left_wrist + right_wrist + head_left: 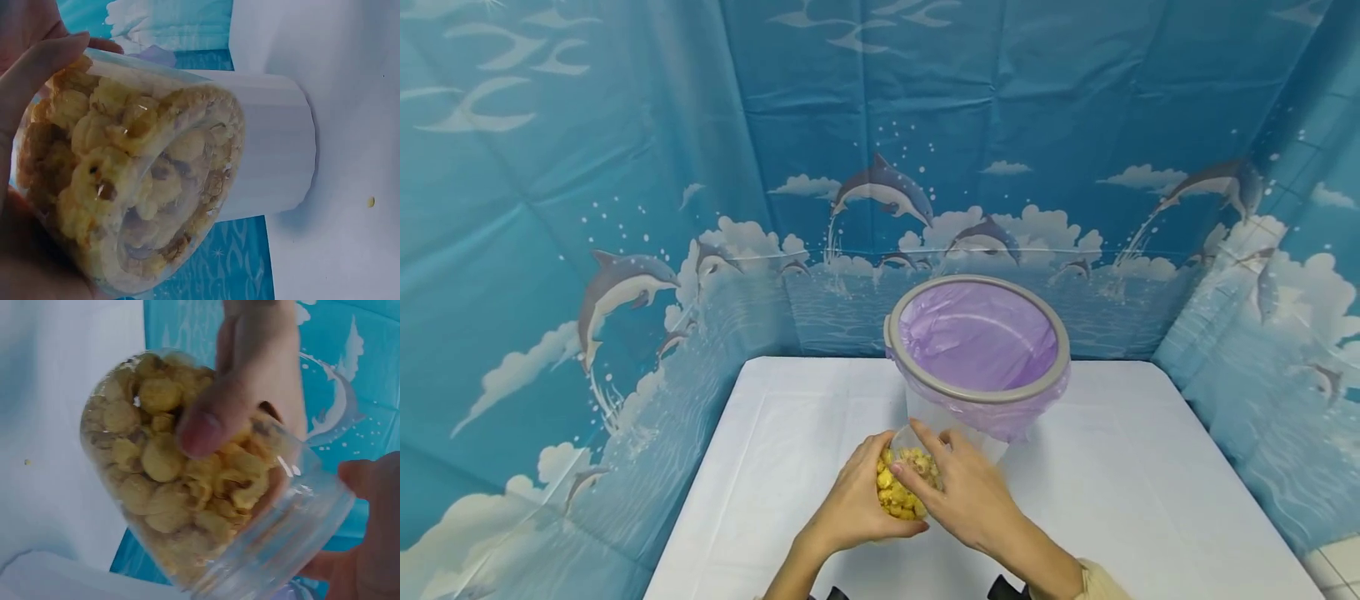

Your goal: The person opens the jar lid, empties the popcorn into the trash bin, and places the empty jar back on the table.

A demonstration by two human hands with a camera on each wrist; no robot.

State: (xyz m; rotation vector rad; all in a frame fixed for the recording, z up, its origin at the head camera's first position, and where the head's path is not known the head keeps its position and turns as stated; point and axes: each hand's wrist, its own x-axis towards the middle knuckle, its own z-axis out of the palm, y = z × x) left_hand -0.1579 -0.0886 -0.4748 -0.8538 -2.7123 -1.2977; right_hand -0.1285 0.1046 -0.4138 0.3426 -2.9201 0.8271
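Observation:
My left hand (857,500) grips a clear plastic jar (162,506) of yellow popcorn round its side, its thumb pressed on the wall in the right wrist view. The jar leans, and its ringed base (169,194) faces the left wrist camera. At the jar's clear mouth end is my right hand (966,496), with thumb and fingers set apart at the rim (906,437). Part of that rim is hidden behind the right fingers. Just beyond both hands stands a white bin (269,144) with a grey ring and a purple bag liner (977,337).
A white-covered table (1127,500) lies under everything. One small yellow crumb (371,202) is on it near the bin. Blue dolphin-print sheets (685,125) hang behind and along both sides. Two black objects (1003,587) show at the bottom edge of the head view.

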